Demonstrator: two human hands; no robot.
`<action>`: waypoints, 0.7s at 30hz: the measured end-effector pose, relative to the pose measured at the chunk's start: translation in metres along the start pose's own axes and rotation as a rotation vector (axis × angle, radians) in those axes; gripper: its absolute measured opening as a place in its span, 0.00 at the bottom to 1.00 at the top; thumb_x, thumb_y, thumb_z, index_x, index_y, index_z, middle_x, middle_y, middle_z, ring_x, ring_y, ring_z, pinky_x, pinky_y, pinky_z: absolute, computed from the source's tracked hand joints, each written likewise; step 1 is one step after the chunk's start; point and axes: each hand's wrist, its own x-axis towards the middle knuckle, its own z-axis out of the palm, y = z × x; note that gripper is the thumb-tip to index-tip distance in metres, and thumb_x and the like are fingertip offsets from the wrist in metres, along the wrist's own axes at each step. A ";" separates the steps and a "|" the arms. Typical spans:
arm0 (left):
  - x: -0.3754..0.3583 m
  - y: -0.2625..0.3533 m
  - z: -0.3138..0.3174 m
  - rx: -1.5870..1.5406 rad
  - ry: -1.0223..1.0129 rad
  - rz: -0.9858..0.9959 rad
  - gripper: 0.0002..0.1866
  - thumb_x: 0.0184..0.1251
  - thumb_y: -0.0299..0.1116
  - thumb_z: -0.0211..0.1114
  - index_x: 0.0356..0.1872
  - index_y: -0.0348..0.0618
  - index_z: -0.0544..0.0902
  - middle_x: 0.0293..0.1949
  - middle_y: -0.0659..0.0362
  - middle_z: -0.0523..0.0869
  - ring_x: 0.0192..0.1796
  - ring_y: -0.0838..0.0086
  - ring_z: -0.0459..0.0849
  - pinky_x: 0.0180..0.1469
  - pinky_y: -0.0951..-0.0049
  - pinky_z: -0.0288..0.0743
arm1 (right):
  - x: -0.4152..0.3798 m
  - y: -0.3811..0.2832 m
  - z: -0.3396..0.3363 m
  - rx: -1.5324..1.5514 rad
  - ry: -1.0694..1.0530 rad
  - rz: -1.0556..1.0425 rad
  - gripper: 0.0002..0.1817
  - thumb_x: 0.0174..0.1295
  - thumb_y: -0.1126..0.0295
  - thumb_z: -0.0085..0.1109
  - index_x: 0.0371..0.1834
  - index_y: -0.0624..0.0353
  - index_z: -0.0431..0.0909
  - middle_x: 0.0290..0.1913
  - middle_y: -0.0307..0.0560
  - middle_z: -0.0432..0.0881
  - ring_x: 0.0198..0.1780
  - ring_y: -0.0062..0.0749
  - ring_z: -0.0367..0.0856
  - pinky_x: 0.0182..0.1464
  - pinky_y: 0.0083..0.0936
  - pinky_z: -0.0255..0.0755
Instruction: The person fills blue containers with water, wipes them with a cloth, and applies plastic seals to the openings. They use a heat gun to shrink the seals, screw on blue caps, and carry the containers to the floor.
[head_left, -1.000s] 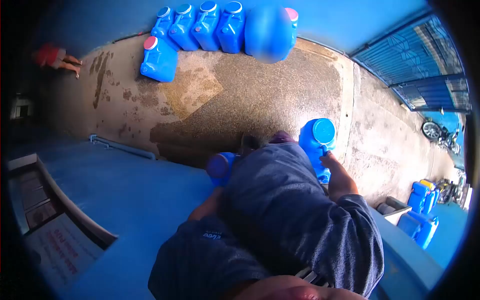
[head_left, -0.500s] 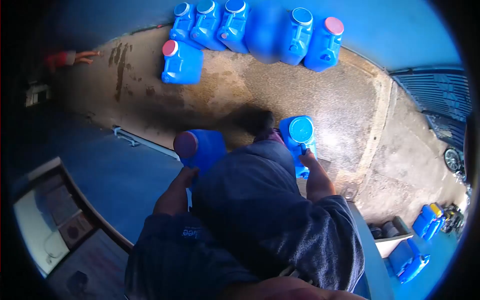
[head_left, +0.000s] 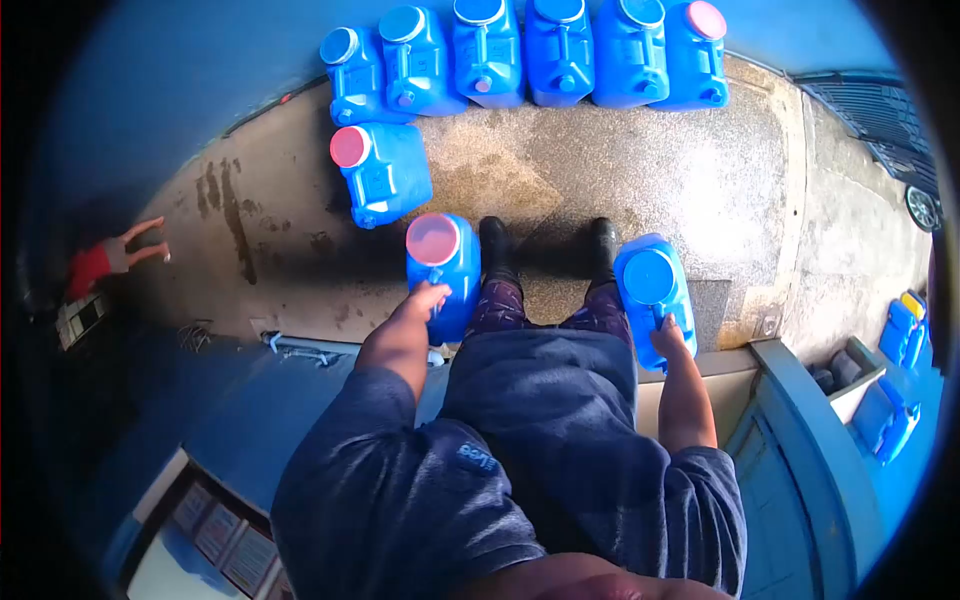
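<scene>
A blue water jug [head_left: 461, 294] with a pinkish-red cap hangs at my left side, and my left hand [head_left: 430, 298] is closed round its handle. On the other side, my right hand [head_left: 668, 336] grips the handle of a second blue water jug [head_left: 679, 294], this one with a blue cap. My legs and dark boots show between the two jugs. Just ahead of the left one, another red-capped jug [head_left: 398, 178] stands on the wet floor.
Several blue jugs [head_left: 488, 62] line the blue wall ahead. A person in red [head_left: 88, 270] is far off to the left. A blue door [head_left: 775, 500], a planter-like box [head_left: 856, 385] and more blue containers [head_left: 882, 418] are at the right. A pipe [head_left: 305, 347] runs along the wall at left.
My view has shifted, and both boots now show apart, facing the row. The held jugs appear farther to the right, still in my hands.
</scene>
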 end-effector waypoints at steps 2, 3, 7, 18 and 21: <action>0.042 0.033 -0.011 0.030 0.063 -0.045 0.10 0.52 0.38 0.73 0.29 0.44 0.85 0.22 0.58 0.84 0.22 0.71 0.81 0.25 0.64 0.72 | -0.010 -0.031 0.013 0.022 -0.023 0.103 0.31 0.59 0.59 0.55 0.62 0.66 0.61 0.54 0.77 0.79 0.57 0.70 0.78 0.59 0.52 0.73; 0.061 0.040 -0.017 0.013 0.072 -0.021 0.09 0.53 0.37 0.73 0.29 0.44 0.85 0.22 0.59 0.83 0.22 0.72 0.80 0.25 0.65 0.72 | -0.017 -0.047 0.015 0.020 -0.016 0.127 0.31 0.59 0.59 0.55 0.62 0.66 0.61 0.54 0.77 0.79 0.57 0.70 0.78 0.59 0.52 0.73; 0.128 0.093 -0.063 0.015 0.052 0.085 0.09 0.55 0.37 0.72 0.25 0.47 0.81 0.20 0.64 0.80 0.21 0.75 0.77 0.22 0.66 0.66 | -0.023 -0.101 0.039 -0.058 -0.059 0.110 0.38 0.59 0.59 0.60 0.69 0.69 0.59 0.57 0.76 0.78 0.61 0.68 0.77 0.63 0.50 0.72; 0.167 0.209 -0.100 -0.166 -0.036 0.434 0.15 0.64 0.41 0.70 0.42 0.40 0.84 0.43 0.55 0.84 0.46 0.70 0.82 0.50 0.63 0.76 | 0.053 -0.234 0.069 -0.191 -0.122 0.009 0.27 0.59 0.69 0.55 0.63 0.65 0.66 0.55 0.69 0.82 0.59 0.60 0.81 0.60 0.48 0.75; 0.190 0.124 -0.140 0.123 0.291 0.800 0.21 0.66 0.35 0.70 0.55 0.39 0.75 0.45 0.56 0.83 0.49 0.71 0.82 0.53 0.67 0.77 | 0.081 -0.295 0.040 -0.111 -0.175 -0.030 0.28 0.60 0.70 0.54 0.64 0.70 0.64 0.56 0.70 0.81 0.60 0.58 0.80 0.61 0.44 0.76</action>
